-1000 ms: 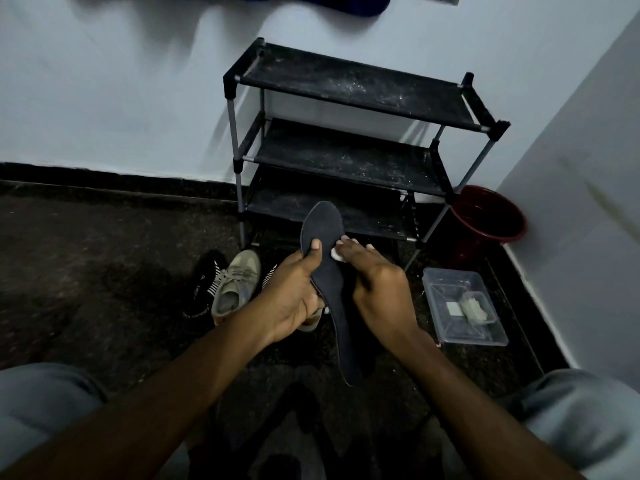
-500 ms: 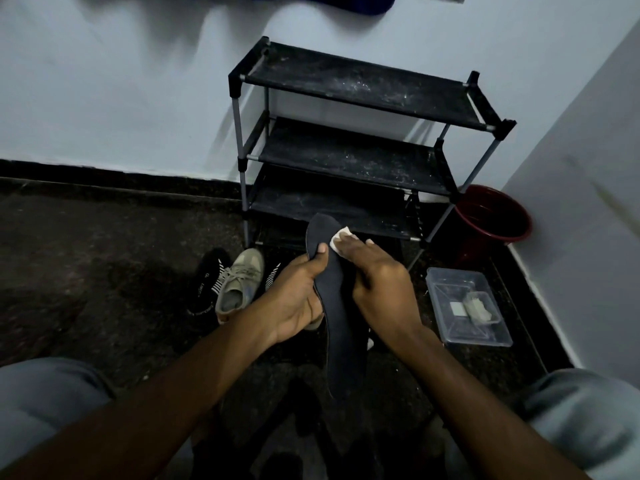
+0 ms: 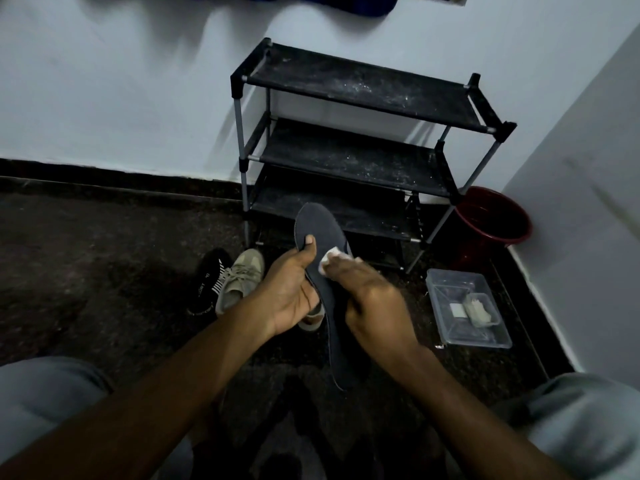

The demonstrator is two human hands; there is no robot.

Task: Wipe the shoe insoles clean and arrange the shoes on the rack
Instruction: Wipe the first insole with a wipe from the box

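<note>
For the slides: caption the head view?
Left hand grips a dark insole; right hand holds a white wipe against it, shoe rack behind.

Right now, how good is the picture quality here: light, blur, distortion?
Head view: dim, bluish light, floor nearly black; right hand and wipe blurred by motion against the insole, left hand sharper; wide lens skews the rack; no glare.

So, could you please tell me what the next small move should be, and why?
Probably draw the white wipe down the insole toward its heel: the right hand holds it near the toe end, while the left hand grips the insole's edge.
</note>
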